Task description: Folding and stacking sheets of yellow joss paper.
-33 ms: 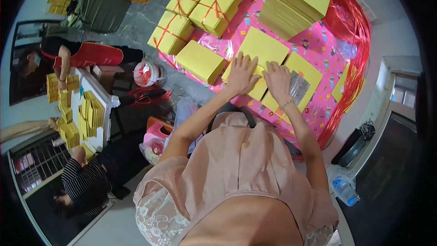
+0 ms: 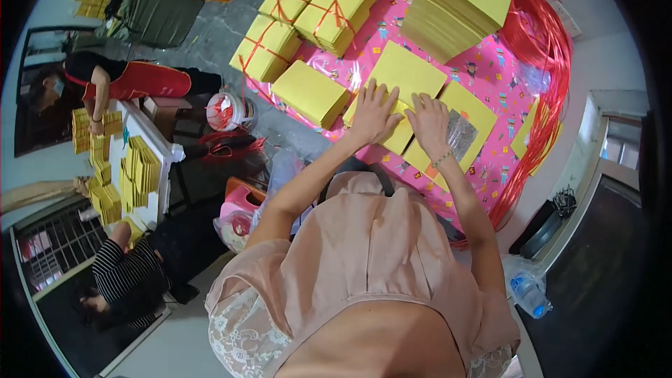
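At frame centre, the left hand [image 2: 373, 113] and right hand [image 2: 428, 124] are pressing flat, fingers spread, gripping nothing, on the yellow stack [image 2: 392, 126]; squaring its edges evenly seems wise.

Counting two hands, left [image 2: 374, 113] and right [image 2: 428, 122], lying flat on one small yellow paper stack [image 2: 392, 129]. Counting four string-tied yellow bundles [image 2: 329, 14] at the far left of the pink bench [image 2: 490, 63]; one untied yellow pack [image 2: 309, 93] near them; one tall yellow stack [image 2: 465, 7] far right; one heap of red strings [image 2: 542, 49]; one plastic bottle [image 2: 528, 294] near right; two other people at left.
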`<state>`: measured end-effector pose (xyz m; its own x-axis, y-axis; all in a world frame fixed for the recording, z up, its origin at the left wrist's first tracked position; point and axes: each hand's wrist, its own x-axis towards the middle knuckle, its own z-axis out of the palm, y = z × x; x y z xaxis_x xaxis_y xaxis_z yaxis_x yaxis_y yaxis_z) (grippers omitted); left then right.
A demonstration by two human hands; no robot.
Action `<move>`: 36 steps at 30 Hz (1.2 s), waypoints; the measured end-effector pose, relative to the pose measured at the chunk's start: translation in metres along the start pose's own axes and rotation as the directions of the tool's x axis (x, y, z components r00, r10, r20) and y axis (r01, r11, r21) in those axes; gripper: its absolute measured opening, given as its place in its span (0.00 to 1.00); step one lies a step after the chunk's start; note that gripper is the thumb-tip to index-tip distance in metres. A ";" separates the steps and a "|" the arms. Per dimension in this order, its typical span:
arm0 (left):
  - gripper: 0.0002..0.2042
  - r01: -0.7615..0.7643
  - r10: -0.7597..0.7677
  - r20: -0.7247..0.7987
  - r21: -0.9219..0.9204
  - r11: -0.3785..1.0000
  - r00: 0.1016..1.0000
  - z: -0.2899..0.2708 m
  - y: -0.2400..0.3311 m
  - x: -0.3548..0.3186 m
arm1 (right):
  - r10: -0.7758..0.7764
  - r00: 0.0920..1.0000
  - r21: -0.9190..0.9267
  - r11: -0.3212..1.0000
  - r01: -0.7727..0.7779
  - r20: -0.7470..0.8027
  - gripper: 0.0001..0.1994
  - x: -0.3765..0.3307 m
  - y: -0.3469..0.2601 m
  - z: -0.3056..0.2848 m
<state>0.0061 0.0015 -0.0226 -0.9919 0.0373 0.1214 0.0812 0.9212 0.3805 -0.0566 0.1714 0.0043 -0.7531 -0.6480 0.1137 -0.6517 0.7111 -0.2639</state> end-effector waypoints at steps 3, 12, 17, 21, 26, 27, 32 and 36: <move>0.28 0.046 -0.051 -0.063 -0.080 0.996 0.997 -0.002 -0.001 0.002 | -0.029 0.998 -0.044 0.999 0.027 -0.048 0.21 0.005 0.010 0.005; 0.34 0.343 -0.601 -0.157 -0.697 0.630 0.784 0.023 0.022 0.019 | -0.206 0.958 -0.134 0.974 0.181 -0.199 0.10 0.010 0.027 0.020; 0.43 0.427 -0.693 -0.040 -0.762 0.487 0.720 0.038 0.022 0.038 | -0.185 0.970 -0.059 0.982 0.178 -0.160 0.10 0.012 0.026 0.007; 0.49 0.402 -0.709 -0.034 -0.804 0.438 0.705 0.025 0.032 0.049 | -0.244 0.924 -0.104 0.969 0.223 -0.295 0.04 0.013 0.020 -0.003; 0.51 0.301 -0.717 -0.079 -0.872 0.386 0.692 -0.014 0.027 0.040 | -0.165 0.921 0.087 0.974 0.208 -0.354 0.12 0.008 0.003 -0.024; 0.51 0.285 -0.731 -0.089 -0.884 0.371 0.676 -0.029 0.020 0.034 | -0.166 0.920 0.088 0.974 0.210 -0.355 0.12 0.004 0.002 -0.029; 0.51 0.282 -0.811 0.015 -0.941 0.186 0.584 -0.086 -0.047 -0.005 | 0.007 0.946 0.159 0.986 0.048 -0.324 0.13 -0.022 0.002 -0.037; 0.50 0.279 -0.807 0.014 -0.942 0.188 0.590 -0.091 -0.122 -0.057 | 0.015 0.946 0.198 0.979 0.052 -0.323 0.13 -0.040 0.001 -0.030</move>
<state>0.0613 -0.1480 0.0075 -0.6522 -0.7162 -0.2483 -0.1700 -0.1810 0.9687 -0.0298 0.2060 0.0280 -0.7517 -0.5142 0.4129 -0.6590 0.6084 -0.4422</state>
